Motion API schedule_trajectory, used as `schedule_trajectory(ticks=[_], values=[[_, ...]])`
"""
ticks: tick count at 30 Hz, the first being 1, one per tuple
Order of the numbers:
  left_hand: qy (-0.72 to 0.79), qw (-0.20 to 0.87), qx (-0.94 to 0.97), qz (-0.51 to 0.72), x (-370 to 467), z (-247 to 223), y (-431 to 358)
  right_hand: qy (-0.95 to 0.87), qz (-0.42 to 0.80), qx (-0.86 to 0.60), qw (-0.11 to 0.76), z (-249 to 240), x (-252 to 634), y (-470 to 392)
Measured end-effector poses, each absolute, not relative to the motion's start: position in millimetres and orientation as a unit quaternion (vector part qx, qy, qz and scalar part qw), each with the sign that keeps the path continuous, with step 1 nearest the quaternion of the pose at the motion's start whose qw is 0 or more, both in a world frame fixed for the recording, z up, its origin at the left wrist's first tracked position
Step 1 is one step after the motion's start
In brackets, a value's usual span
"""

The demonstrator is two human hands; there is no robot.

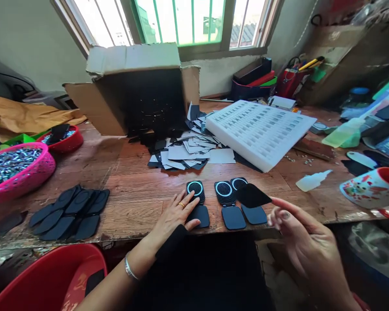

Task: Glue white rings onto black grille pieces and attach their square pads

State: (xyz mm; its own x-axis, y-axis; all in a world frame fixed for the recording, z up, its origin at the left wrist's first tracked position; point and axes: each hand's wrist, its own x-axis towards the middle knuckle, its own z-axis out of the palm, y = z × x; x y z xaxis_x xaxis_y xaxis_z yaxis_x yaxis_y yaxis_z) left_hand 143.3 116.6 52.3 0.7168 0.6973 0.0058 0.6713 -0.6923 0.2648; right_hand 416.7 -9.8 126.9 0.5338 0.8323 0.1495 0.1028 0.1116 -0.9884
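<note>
My left hand (176, 211) lies with its fingers stretched over an unfolded black hinged pad (199, 216). A white ring shows on the pad's upper half, beside my fingertips. Against the heel of that hand is a thin black piece (171, 242); how it stays there I cannot tell. To the right, two more unfolded pads stand side by side, a middle one (233, 218) and a right one (254, 214). At the fingertips of my right hand (306, 237) hangs a thin black square sheet (253, 196), held by one corner above the right pad and partly hiding its ring.
Several closed black pads (71, 211) overlap at the left. Loose white and black cards (191, 149) spill before an open carton (139, 60). A white foam tray (262, 129), a small bottle (314, 180) and a mug (369, 190) are at right; a pink basket (48, 166) holds metal parts.
</note>
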Motion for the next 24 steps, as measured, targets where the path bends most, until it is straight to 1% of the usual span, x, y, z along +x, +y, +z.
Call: schedule_trajectory(ticks=[3, 6, 9, 12, 14, 16, 18, 20, 21, 22, 24], values=[[0.366, 0.165, 0.914, 0.048, 100.9, 62.4, 129.5, -0.297, 0.456, -0.507, 0.669, 128.5, 391.5, 22.5], [0.374, 0.214, 0.899, 0.082, 69.2, 73.3, 134.2, -0.236, 0.546, -0.466, 0.655, 128.5, 362.5, 45.3], [0.433, 0.290, 0.830, 0.201, 68.3, 81.0, 125.2, -0.198, 0.610, -0.441, 0.628, 127.0, 334.1, 58.1], [0.475, 0.426, 0.690, 0.342, 89.9, 88.7, 110.7, -0.197, 0.658, -0.425, 0.590, 123.0, 311.6, 64.6], [0.468, 0.531, 0.611, 0.354, 102.6, 96.5, 103.6, -0.264, 0.638, -0.452, 0.564, 118.6, 302.5, 67.4], [0.469, 0.582, 0.571, 0.340, 107.2, 106.2, 100.2, -0.410, 0.539, -0.511, 0.529, 113.5, 298.7, 70.2], [0.488, 0.584, 0.561, 0.327, 104.8, 115.5, 99.4, -0.549, 0.385, -0.565, 0.480, 108.5, 298.6, 73.8], [0.511, 0.563, 0.562, 0.326, 99.9, 121.4, 99.2, -0.611, 0.278, -0.594, 0.444, 104.7, 299.4, 78.5], [0.517, 0.554, 0.566, 0.325, 97.7, 122.6, 98.8, -0.620, 0.267, -0.597, 0.433, 103.6, 299.6, 81.4], [0.517, 0.549, 0.573, 0.320, 96.2, 122.5, 98.3, -0.627, 0.284, -0.591, 0.421, 103.3, 299.3, 84.5], [0.510, 0.529, 0.598, 0.320, 95.0, 118.2, 96.9, -0.637, 0.356, -0.558, 0.395, 104.6, 297.6, 90.6]])
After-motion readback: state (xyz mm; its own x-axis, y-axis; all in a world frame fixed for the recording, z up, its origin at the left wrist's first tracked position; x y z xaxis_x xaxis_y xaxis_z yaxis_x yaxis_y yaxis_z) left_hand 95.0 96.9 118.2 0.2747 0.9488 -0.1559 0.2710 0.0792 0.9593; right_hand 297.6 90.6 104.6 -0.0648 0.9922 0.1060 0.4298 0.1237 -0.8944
